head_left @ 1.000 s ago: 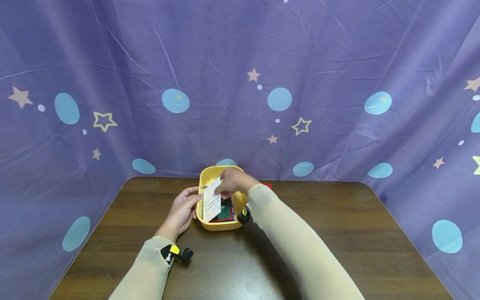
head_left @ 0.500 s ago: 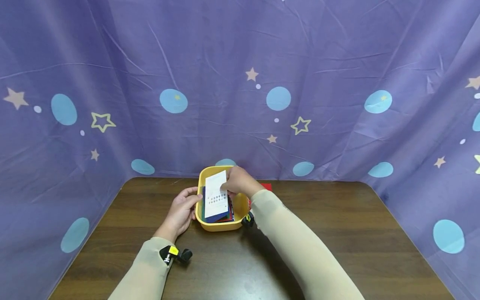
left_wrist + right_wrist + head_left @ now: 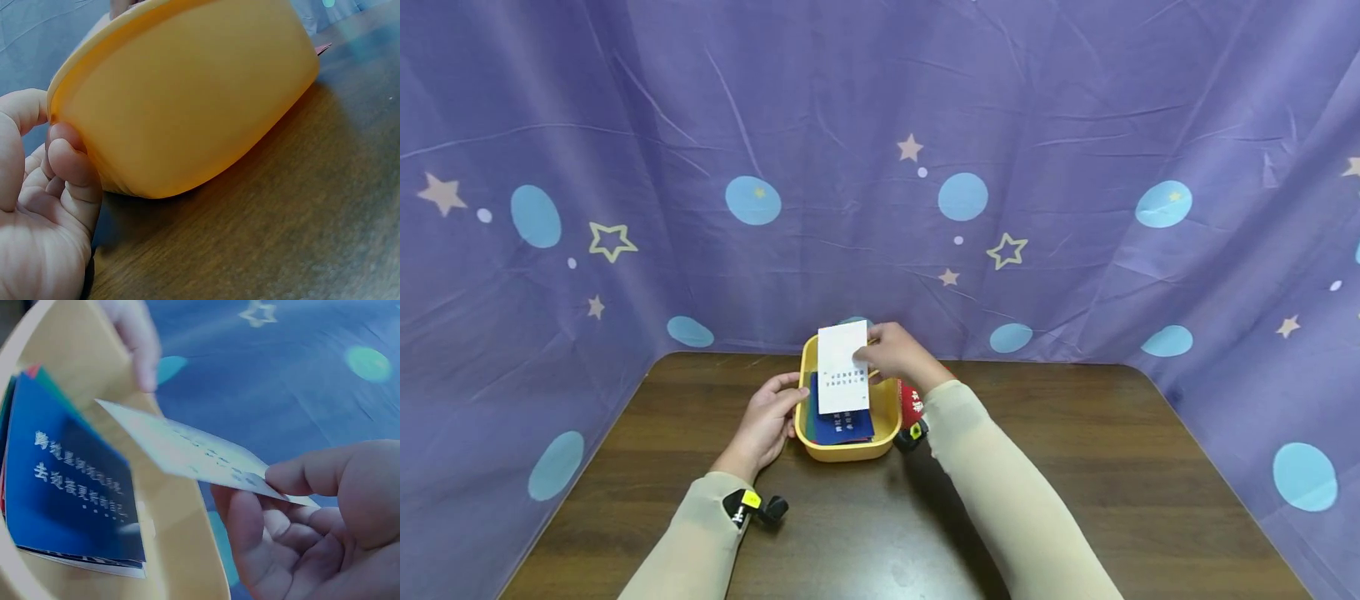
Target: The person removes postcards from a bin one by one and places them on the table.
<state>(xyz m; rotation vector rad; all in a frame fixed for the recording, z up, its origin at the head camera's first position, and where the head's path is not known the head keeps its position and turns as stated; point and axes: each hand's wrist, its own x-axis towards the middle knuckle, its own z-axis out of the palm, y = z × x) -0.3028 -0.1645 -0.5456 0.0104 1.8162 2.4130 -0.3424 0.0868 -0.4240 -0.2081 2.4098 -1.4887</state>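
A yellow plastic basket (image 3: 847, 452) stands on the table, holding a small stack of cards. On top of the stack lies a blue card (image 3: 75, 481) with white printed characters; edges of green and red ones show beneath. My left hand (image 3: 765, 425) grips the basket's left rim, thumb over the edge and fingers curled against the outer wall, as the left wrist view shows. Above the basket, my right hand (image 3: 898, 354) pinches a white card (image 3: 842, 367) with rows of dark print between thumb and fingers. In the right wrist view that card is tilted, apart from the stack.
A red item with white characters (image 3: 912, 402) lies just right of the basket, partly hidden by the right wrist. The brown wooden table (image 3: 820, 533) reaches back to a purple curtain (image 3: 865, 167) close behind the basket.
My right hand has lifted the white card up and to the right, out of the basket. The blue card beneath it has come into sight. The left hand has stayed on the rim.
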